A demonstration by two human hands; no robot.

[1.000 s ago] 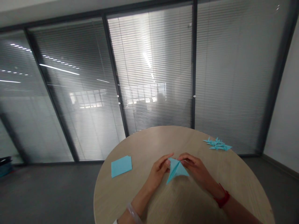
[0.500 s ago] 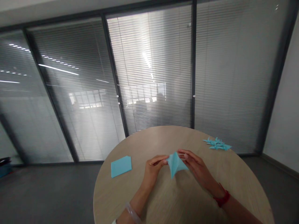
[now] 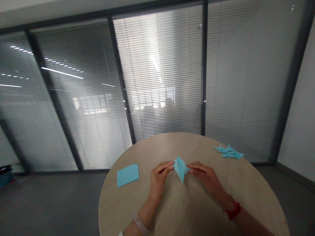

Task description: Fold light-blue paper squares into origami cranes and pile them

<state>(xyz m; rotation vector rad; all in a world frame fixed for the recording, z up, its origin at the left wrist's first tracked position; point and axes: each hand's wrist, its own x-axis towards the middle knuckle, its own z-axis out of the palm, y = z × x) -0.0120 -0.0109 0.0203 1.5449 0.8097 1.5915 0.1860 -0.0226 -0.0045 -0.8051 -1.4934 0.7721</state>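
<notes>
A light-blue sheet of origami paper (image 3: 180, 168), partly folded into a pointed diamond with a crease down its middle, is held up over the round table. My left hand (image 3: 159, 178) pinches its left corner between thumb and fingers. On the opposite side my right hand (image 3: 205, 178) grips the right corner in the same way. One point of the paper faces up and away, the other down toward me. The fingertips cover both side corners.
On the wooden table (image 3: 172, 144) a stack of blue paper (image 3: 128, 175) lies at the left. Several folded blue paper figures (image 3: 228, 151) sit in a pile near the right edge. Glass partitions with blinds (image 3: 159, 75) stand behind the table.
My right hand has closed from spread fingers into a pinch on the right corner. The paper has turned and opened into a more even diamond, its right flap no longer trailing under the hand.
</notes>
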